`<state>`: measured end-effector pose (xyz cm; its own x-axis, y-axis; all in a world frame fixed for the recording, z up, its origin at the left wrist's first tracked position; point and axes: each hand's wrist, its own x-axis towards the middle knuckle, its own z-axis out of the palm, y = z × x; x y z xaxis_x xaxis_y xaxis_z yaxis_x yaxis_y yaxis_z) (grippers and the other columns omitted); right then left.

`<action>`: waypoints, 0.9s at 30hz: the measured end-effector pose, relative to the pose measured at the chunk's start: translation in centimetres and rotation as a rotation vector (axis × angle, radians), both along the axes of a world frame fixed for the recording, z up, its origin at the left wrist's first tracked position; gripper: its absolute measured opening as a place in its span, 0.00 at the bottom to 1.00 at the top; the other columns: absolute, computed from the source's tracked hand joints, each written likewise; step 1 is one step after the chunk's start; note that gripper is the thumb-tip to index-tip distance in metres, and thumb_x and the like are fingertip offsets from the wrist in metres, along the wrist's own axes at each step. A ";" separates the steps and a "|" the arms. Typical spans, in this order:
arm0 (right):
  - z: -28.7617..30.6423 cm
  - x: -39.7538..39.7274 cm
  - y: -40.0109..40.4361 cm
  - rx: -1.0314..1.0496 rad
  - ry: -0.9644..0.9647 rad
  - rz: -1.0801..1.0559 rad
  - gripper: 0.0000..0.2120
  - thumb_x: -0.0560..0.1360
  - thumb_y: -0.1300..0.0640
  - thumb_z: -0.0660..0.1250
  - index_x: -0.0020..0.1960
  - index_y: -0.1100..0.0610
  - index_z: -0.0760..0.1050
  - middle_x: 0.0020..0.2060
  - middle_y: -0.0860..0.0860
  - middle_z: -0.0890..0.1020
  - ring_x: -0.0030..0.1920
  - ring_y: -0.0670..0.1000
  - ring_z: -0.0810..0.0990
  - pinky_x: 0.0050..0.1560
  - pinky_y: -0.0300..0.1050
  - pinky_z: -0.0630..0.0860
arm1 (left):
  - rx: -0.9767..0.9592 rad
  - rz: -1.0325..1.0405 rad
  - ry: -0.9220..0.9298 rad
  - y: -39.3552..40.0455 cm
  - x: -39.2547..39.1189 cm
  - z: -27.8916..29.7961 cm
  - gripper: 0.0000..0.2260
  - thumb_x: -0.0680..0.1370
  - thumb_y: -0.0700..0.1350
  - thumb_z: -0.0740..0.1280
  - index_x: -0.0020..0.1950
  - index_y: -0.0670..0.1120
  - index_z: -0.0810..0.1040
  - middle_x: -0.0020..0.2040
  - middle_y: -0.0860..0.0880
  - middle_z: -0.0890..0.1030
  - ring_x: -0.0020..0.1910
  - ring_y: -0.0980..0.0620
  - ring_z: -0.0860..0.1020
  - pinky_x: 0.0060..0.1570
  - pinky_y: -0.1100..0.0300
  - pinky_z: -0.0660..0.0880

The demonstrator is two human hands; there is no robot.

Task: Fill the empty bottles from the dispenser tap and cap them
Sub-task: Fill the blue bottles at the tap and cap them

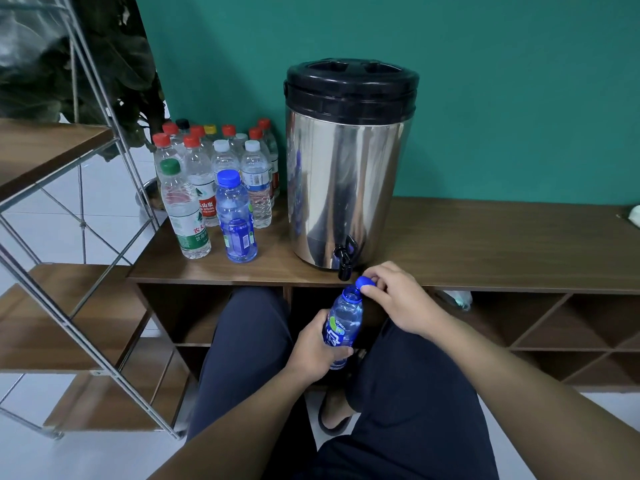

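Holding the blue bottle (341, 325) low, below the edge of the shelf (485, 244), is the left hand (317, 351). See how its fingers wrap round the middle?

— Yes! And the right hand (394, 299)?

— It pinches the blue cap (364, 282) with thumb and fingers, just beside the open neck. The cap is not on the neck.

— Is the cap coming off or going on?

— I cannot tell from one look. I cannot tell for sure how much water is inside either. If it is going on, I think the best way is to keep the bottle straight up, set the cap flat on the neck, then turn. A tilted cap would go on crooked.

— And if the bottle needs water?

— Then its mouth should go right under the black tap (344, 258) at the bottom of the shiny dispenser (346, 174), which pokes out over the shelf edge, just above the hands.

— What about all those other bottles (214, 174)?

— They stand together on the shelf, left of the dispenser, all with caps on: red, white, green, yellow, black and blue. The front ones look clear, but I cannot say which are full.
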<state>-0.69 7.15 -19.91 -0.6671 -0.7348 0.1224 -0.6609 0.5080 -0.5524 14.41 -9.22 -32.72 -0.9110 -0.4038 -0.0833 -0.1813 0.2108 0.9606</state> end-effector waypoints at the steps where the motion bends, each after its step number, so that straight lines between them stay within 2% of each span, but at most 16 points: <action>1: 0.2 0.6 -0.1 0.004 -0.003 0.023 0.08 0.86 0.52 0.72 0.62 0.53 0.83 0.53 0.44 0.76 0.48 0.44 0.77 0.53 0.31 0.69 | 0.002 -0.005 0.005 0.1 0.1 0.2 0.30 0.69 0.39 0.86 0.65 0.55 0.79 0.55 0.56 0.89 0.56 0.53 0.87 0.62 0.55 0.83; 6: 2.0 2.3 0.0 0.061 0.038 0.134 0.08 0.86 0.51 0.71 0.64 0.49 0.83 0.53 0.41 0.76 0.48 0.44 0.77 0.57 0.40 0.72 | 0.008 -0.046 0.025 0.3 0.8 1.4 0.31 0.69 0.39 0.86 0.67 0.55 0.79 0.57 0.57 0.88 0.57 0.56 0.87 0.64 0.54 0.83; 10: 4.8 2.8 0.6 0.202 0.096 0.276 0.15 0.88 0.57 0.68 0.73 0.49 0.80 0.66 0.42 0.76 0.52 0.33 0.74 0.61 0.39 0.69 | 0.024 -0.069 0.051 0.2 1.5 2.5 0.32 0.68 0.38 0.86 0.68 0.53 0.80 0.58 0.53 0.88 0.58 0.51 0.87 0.65 0.50 0.83; 11: 5.5 2.8 0.8 0.231 0.129 0.315 0.17 0.88 0.59 0.68 0.75 0.50 0.79 0.69 0.44 0.77 0.56 0.33 0.75 0.64 0.39 0.69 | 0.032 -0.074 0.059 0.1 1.7 2.7 0.32 0.68 0.38 0.86 0.68 0.52 0.80 0.58 0.51 0.88 0.58 0.49 0.87 0.65 0.49 0.83; 13: 6.8 2.9 0.8 0.274 0.214 0.388 0.19 0.87 0.60 0.68 0.77 0.52 0.78 0.72 0.46 0.77 0.67 0.42 0.76 0.72 0.41 0.69 | 0.045 -0.091 0.076 0.0 2.0 3.4 0.33 0.67 0.37 0.86 0.68 0.50 0.80 0.59 0.48 0.88 0.59 0.45 0.87 0.66 0.45 0.83; 15: 7.8 3.1 0.8 0.306 0.267 0.426 0.19 0.88 0.59 0.67 0.78 0.52 0.78 0.73 0.46 0.77 0.71 0.47 0.74 0.75 0.41 0.69 | 0.043 -0.108 0.095 -0.1 2.4 3.9 0.33 0.67 0.38 0.86 0.69 0.50 0.80 0.60 0.47 0.88 0.60 0.44 0.87 0.67 0.42 0.82; 21: 10.2 4.5 0.4 0.327 0.301 0.440 0.17 0.89 0.54 0.65 0.78 0.49 0.77 0.71 0.45 0.79 0.69 0.48 0.79 0.72 0.48 0.75 | 0.046 -0.119 0.128 -0.7 4.1 5.7 0.32 0.68 0.39 0.86 0.69 0.51 0.81 0.61 0.48 0.88 0.61 0.44 0.87 0.68 0.41 0.82; 23: 10.8 5.2 -0.1 0.382 0.324 0.447 0.16 0.90 0.51 0.64 0.76 0.49 0.77 0.66 0.45 0.78 0.64 0.49 0.80 0.69 0.50 0.76 | 0.029 -0.117 0.130 -1.1 4.7 6.3 0.31 0.68 0.40 0.86 0.68 0.52 0.81 0.60 0.49 0.88 0.61 0.45 0.87 0.68 0.41 0.82; 25: 11.5 5.9 -0.7 0.442 0.349 0.411 0.12 0.89 0.45 0.64 0.68 0.49 0.78 0.57 0.46 0.77 0.56 0.51 0.80 0.62 0.54 0.78 | 0.008 -0.109 0.136 -1.4 5.2 6.9 0.31 0.68 0.39 0.85 0.69 0.53 0.81 0.60 0.50 0.88 0.60 0.47 0.87 0.67 0.42 0.82; 27: 12.3 6.6 -1.3 0.474 0.401 0.343 0.16 0.87 0.38 0.63 0.57 0.50 0.77 0.49 0.45 0.74 0.49 0.51 0.77 0.56 0.53 0.77 | -0.010 -0.096 0.147 -1.6 5.7 7.5 0.31 0.68 0.38 0.85 0.68 0.53 0.81 0.59 0.51 0.88 0.59 0.49 0.87 0.66 0.44 0.82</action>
